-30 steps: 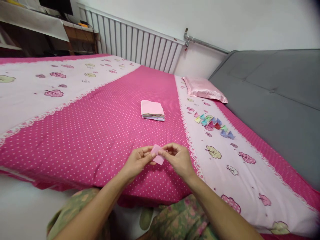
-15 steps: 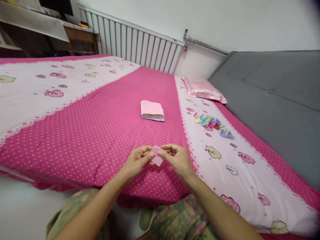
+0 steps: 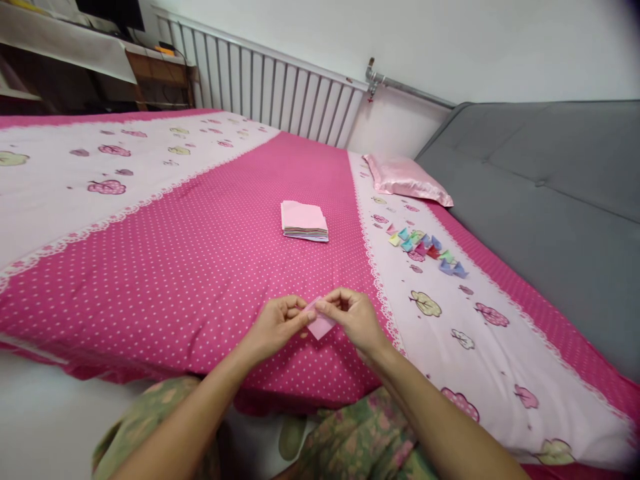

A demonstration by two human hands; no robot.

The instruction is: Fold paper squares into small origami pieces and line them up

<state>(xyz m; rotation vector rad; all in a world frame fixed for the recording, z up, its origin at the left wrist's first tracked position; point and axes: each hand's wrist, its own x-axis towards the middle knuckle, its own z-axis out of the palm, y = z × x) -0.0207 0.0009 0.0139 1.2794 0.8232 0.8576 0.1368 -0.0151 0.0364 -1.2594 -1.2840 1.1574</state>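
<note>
bedspread (image 3: 200,280) bears paper stack (image 3: 304,219); left grip (image 3: 279,325), right grip (image 3: 356,320) pinch pink paper (image 3: 321,327)

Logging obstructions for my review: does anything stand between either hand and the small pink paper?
Nothing visible does: the left hand and right hand both hold the pink paper directly. The paper stack lies beyond them on the bedspread.

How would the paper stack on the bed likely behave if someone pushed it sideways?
The paper stack would probably slide apart in layers, as its edges sit unevenly. It seems unlikely to tip or roll, lying flat and low on the bedspread.
</note>
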